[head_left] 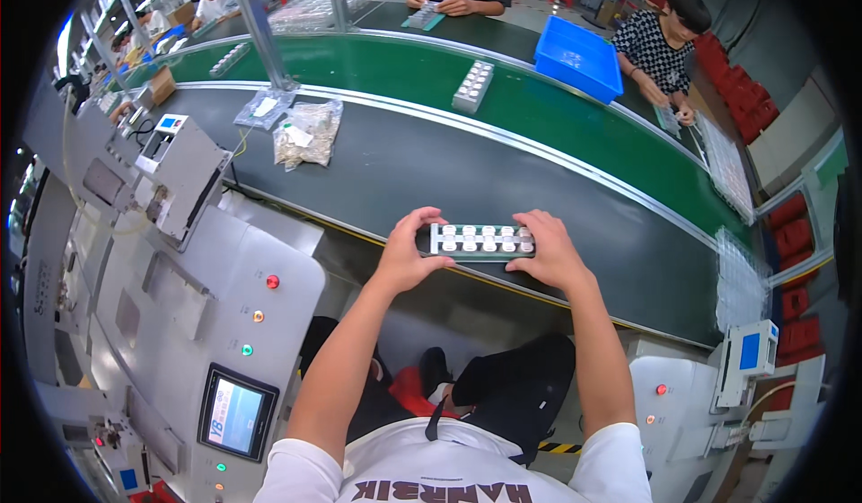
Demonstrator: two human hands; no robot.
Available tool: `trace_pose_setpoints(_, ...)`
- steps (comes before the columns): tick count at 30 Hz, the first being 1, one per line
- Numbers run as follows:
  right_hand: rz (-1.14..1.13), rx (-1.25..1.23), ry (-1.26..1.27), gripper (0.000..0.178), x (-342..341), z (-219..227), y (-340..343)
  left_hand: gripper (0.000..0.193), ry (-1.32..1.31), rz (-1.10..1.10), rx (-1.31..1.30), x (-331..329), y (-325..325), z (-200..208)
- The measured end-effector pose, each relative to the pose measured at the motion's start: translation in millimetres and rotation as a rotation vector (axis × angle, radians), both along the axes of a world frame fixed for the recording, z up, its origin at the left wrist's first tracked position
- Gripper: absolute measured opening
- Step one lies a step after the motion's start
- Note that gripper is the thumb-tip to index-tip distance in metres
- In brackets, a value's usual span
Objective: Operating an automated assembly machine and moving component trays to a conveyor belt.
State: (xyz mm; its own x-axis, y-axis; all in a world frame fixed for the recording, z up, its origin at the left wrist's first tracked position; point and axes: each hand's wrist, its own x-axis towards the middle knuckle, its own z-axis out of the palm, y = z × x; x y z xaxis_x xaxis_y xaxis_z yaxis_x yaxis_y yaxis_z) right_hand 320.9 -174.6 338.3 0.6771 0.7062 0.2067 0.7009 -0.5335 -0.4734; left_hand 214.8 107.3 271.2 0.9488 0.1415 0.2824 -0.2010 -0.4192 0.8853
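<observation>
Between my two hands is a flat rectangular tray (485,255) carrying two rows of small white round parts, with a pale bar along its left end. My left hand (409,251) grips the left end, thumb on the near side and fingers at the far side. At the right end my right hand (549,250) closes on it the same way. The tray is level, over the near edge of the dark work surface (386,162). Whether it rests on that surface or hangs just above it, I cannot tell.
Beyond runs a green conveyor belt (359,63) with a similar filled tray (473,86) on it. Bags of small parts (308,135) lie at the left. A blue bin (579,58) stands at the far side, near co-workers. Grey machines (242,296) flank me, with a screen (237,412) at the left.
</observation>
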Motion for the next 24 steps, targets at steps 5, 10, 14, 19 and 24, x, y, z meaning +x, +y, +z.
trace_pose_setpoints(5, -0.026, 0.089, 0.092, 0.075, 4.0, -2.7, -15.5, 0.094, -0.029, -0.067, -0.118, 0.1, -0.2, -1.3)
trace_pose_setpoints(10, -0.009, 0.16, 0.143, 0.073, 5.9, -6.7, -24.3, 0.09, 0.014, -0.036, -0.198, -0.4, -5.4, -1.5)
trace_pose_setpoints(14, -0.029, 0.242, 0.146, 0.072, 5.1, -21.1, -26.2, 0.086, 0.0, -0.039, -0.199, 0.8, -6.2, -2.4)
trace_pose_setpoints(19, -0.026, 0.247, 0.122, 0.071, 6.3, -22.3, -23.8, 0.086, 0.028, -0.055, -0.18, 0.9, -4.9, -2.4)
trace_pose_setpoints(24, -0.01, 0.179, 0.097, 0.071, 7.3, -17.1, -23.2, 0.081, 0.049, -0.065, -0.152, 1.8, -9.3, 0.7)
